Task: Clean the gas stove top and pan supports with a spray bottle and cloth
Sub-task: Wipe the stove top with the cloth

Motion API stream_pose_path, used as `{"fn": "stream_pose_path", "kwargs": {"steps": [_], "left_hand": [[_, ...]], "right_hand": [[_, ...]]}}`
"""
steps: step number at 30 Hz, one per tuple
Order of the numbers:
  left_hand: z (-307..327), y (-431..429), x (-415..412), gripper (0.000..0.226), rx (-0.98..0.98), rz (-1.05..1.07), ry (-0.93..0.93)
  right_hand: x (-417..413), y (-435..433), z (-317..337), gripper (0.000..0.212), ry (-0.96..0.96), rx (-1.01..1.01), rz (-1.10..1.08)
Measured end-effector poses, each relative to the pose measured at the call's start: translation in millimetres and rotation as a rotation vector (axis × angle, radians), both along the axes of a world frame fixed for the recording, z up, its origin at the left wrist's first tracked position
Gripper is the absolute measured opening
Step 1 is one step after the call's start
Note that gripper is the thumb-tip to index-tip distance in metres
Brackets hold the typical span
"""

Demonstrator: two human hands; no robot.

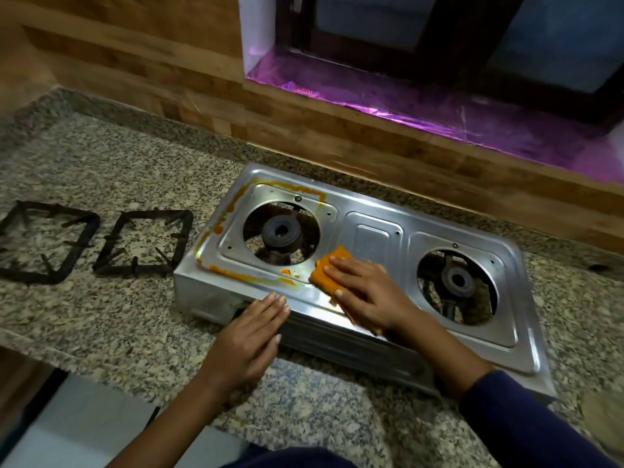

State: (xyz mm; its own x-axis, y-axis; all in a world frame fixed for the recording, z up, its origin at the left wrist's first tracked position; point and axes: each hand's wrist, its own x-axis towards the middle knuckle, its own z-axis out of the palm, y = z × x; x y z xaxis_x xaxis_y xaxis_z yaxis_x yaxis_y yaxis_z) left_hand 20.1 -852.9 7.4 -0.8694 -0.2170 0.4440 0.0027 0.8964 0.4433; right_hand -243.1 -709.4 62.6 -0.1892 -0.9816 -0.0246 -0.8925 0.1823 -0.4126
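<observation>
Your left hand (251,336) is lying flat with its fingers straight and together, holding nothing, its fingertips resting on the near front edge of the stove (371,231). Your right hand (366,292), coming out of a dark blue sleeve (526,430), is spreading open, palm down, and pressing the orange cloth (329,268) onto the steel top between the two burner openings, with its fingers lying straight across the cloth rather than curling round it. The stove is sitting at an angle on the speckled granite counter (118,163), and orange residue (229,272) is showing along the front, left and back edges of the recess around the left burner (281,231); the right burner (457,280) is sitting in its own opening just beyond your right wrist. Off to the left of the stove, one pan support (145,243) and a second pan support (47,243) are lying flat side by side on the counter. Behind everything, a wood-patterned wall (135,62) is rising, with a purple-lit sill (439,106) farther right.
</observation>
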Motion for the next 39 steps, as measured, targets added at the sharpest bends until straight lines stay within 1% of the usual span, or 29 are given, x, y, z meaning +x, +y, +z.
{"fn": "stream_pose_path", "kwargs": {"steps": [2, 3, 6, 9, 12, 14, 18, 21, 25, 27, 32, 36, 39], "left_hand": [[4.1, 3.3, 0.2, 0.044, 0.034, 0.022, -0.02], [7.4, 5.0, -0.4, 0.044, 0.05, 0.035, -0.033], [20.6, 6.2, 1.6, 0.043, 0.014, 0.071, -0.082], [26.1, -10.0, 18.9, 0.046, 0.04, 0.236, -0.115], [29.5, -44.9, 49.0, 0.054, 0.09, 0.439, -0.166], [30.3, -73.6, 65.3, 0.058, 0.126, 0.45, -0.188], [31.8, -116.8, 74.2, 0.054, 0.269, 0.359, -0.131], [32.3, -130.0, 75.8, 0.048, 0.375, 0.291, -0.066], [31.0, -156.7, 80.9, 0.042, 0.46, 0.17, -0.059], [27.4, -166.6, 81.6, 0.04, 0.441, 0.111, -0.056], [20.0, -190.3, 86.3, 0.045, 0.397, -0.035, -0.073], [17.8, -197.6, 86.0, 0.049, 0.322, -0.128, -0.063], [16.9, -203.1, 83.6, 0.047, 0.308, -0.158, -0.045]], "right_hand": [[2.8, -13.5, -5.1, 0.052, 0.116, 0.017, -0.119], [6.3, -21.7, -7.1, 0.056, 0.142, 0.03, -0.153], [17.1, -41.4, -10.4, 0.066, 0.161, 0.046, -0.121], [26.0, -38.1, -13.2, 0.068, 0.111, 0.042, -0.065], [49.7, -28.2, -17.7, 0.068, 0.112, 0.028, -0.159], [74.8, -30.4, -18.0, 0.066, 0.146, 0.036, -0.249], [121.5, -67.2, -14.5, 0.065, 0.163, 0.029, -0.398], [151.3, -115.5, -13.9, 0.066, 0.154, 0.021, -0.382], [183.5, -189.5, -18.8, 0.065, 0.163, -0.015, -0.398], [187.0, -219.2, -20.9, 0.065, 0.151, 0.006, -0.436], [171.9, -271.3, -19.0, 0.064, 0.088, 0.026, -0.634], [127.2, -305.3, -14.7, 0.064, 0.065, 0.068, -0.707], [84.0, -330.5, -11.3, 0.064, 0.106, 0.105, -0.736]]}}
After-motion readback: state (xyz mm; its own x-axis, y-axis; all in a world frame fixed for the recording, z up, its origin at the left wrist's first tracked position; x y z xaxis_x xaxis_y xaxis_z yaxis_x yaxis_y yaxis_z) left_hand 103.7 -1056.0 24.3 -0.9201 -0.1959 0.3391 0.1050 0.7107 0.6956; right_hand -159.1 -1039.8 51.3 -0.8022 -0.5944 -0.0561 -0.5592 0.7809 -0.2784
